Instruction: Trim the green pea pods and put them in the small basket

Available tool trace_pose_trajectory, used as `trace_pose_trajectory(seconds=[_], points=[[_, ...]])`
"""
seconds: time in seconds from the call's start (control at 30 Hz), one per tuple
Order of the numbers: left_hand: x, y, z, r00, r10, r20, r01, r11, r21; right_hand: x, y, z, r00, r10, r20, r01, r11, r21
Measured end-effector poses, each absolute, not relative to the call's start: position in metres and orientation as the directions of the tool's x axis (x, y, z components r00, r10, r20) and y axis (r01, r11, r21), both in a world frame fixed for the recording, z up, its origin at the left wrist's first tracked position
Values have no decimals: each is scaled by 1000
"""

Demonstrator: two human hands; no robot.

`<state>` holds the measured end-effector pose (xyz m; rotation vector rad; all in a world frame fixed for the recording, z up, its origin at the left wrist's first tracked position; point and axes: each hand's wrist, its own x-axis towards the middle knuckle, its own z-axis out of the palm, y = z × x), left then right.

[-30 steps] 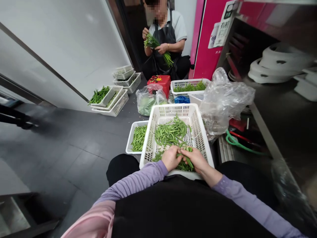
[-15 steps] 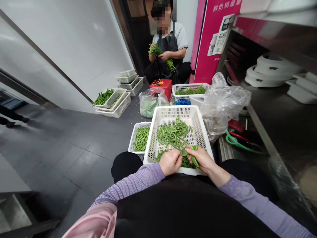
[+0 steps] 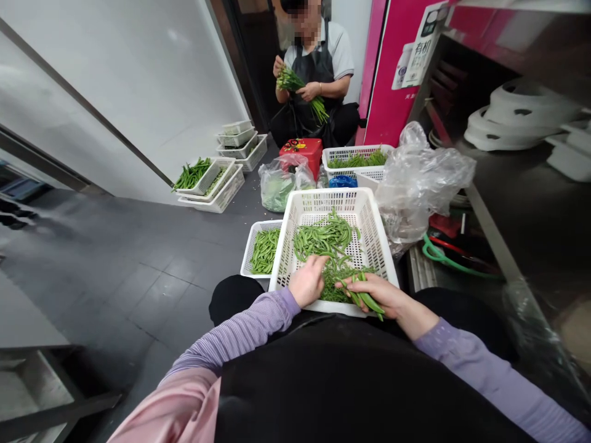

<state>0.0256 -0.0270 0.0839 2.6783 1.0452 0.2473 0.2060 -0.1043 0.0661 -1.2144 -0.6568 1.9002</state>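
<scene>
A large white plastic basket (image 3: 379, 246) sits at my lap, holding a heap of green pea pods (image 3: 323, 237). Closer to me in it lies a pile of thin green trimmings (image 3: 333, 284). My right hand (image 3: 385, 294) is closed around several pea pods (image 3: 367, 300), their ends sticking out past the fingers over the basket's near rim. My left hand (image 3: 306, 283) is over the near left part of the basket, fingers bent together with their tips at the edge of the heap. What those fingertips hold, if anything, is hidden.
A smaller white basket of pods (image 3: 265, 251) stands at the left. Beyond are a bagged green vegetable (image 3: 278, 187), a red box (image 3: 305, 151) and another basket of greens (image 3: 357, 159). Clear plastic bags (image 3: 422, 169) crowd the right. A co-worker (image 3: 318, 74) holds green stalks opposite.
My left hand has moved from beside the right hand forward and left to the pod heap. My right hand has turned slightly, still holding pods. The view has tilted down a little.
</scene>
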Motion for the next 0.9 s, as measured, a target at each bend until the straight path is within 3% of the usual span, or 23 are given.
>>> trace_pose_trajectory(seconds=[0.13, 0.2, 0.27, 0.33, 0.4, 0.47, 0.53, 0.6, 0.7, 0.8, 0.9], points=[[37, -41, 93, 926, 366, -96, 374, -923, 95, 207, -103, 63, -269, 820, -505, -165, -555, -815], [39, -36, 94, 955, 245, -168, 258, -964, 60, 208, -103, 65, -308, 810, -498, -39, -534, -845], [39, -27, 93, 964, 149, -220, 176, -978, 108, 210, -101, 69, -351, 803, -481, 123, -470, -874], [40, -19, 91, 968, 129, -214, 179, -956, 233, 211, -99, 74, -330, 839, -433, 301, -341, -890], [47, -17, 85, 961, 248, -125, 277, -869, 409, 209, -95, 75, -245, 916, -318, 404, -202, -892], [59, -20, 72, 854, 516, -66, 451, -670, 590, 206, -89, 70, -87, 984, -158, 435, -105, -894], [72, -25, 51, 653, 738, -170, 610, -379, 696, 205, -81, 61, 120, 993, -16, 438, -67, -897], [77, -25, 25, 518, 785, -340, 723, -189, 665, 212, -72, 51, 355, 935, 21, 347, -110, -932], [69, -4, -7, 489, 741, -461, 855, -302, 421, 240, -55, 42, 549, 812, -199, -140, -145, -979], [60, 32, -24, 344, 811, -473, 938, -315, 142, 269, -41, 41, 481, 785, -391, -531, -94, -842], [70, 65, -28, 324, 824, -466, 938, -344, 43, 278, -37, 40, 335, 831, -444, -604, -172, -778]])
